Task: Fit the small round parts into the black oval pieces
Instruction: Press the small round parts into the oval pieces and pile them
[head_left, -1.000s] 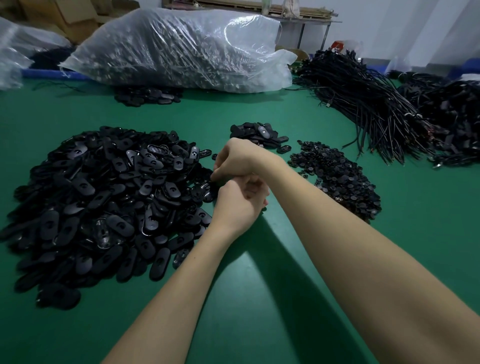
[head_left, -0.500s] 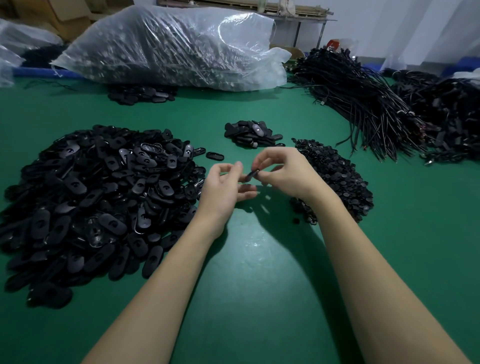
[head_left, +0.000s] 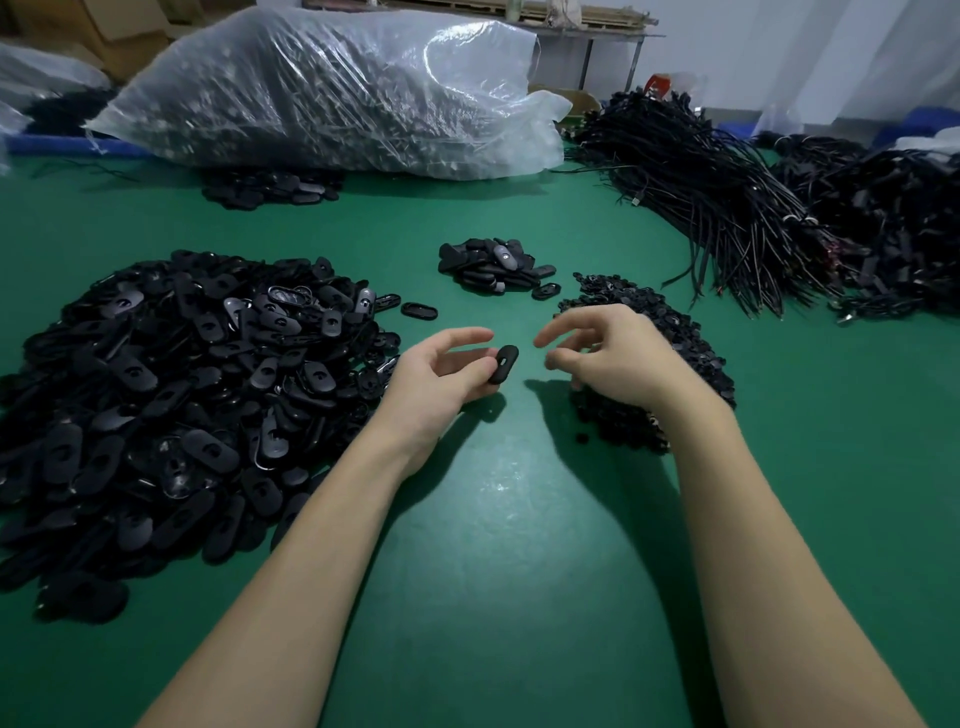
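The right hand (head_left: 618, 358) hangs over the heap of small round black parts (head_left: 670, 332) and hides much of it; its loosely curled fingers hold nothing I can make out. The left hand (head_left: 436, 374) pinches one black oval plastic piece (head_left: 503, 364) by its lower end, upright above the middle of the green desk (head_left: 493, 545), a small hole showing in its face. Half a second ago both hands met on this piece; now they are apart. The big pile of black oval pieces (head_left: 182, 395) runs off the desk's left edge.

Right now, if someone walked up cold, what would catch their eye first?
The big heap of black oval pieces sprawling over the green table on the left. Then the left hand at centre, pinching one oval piece. Behind, a bulging clear plastic bag of parts.
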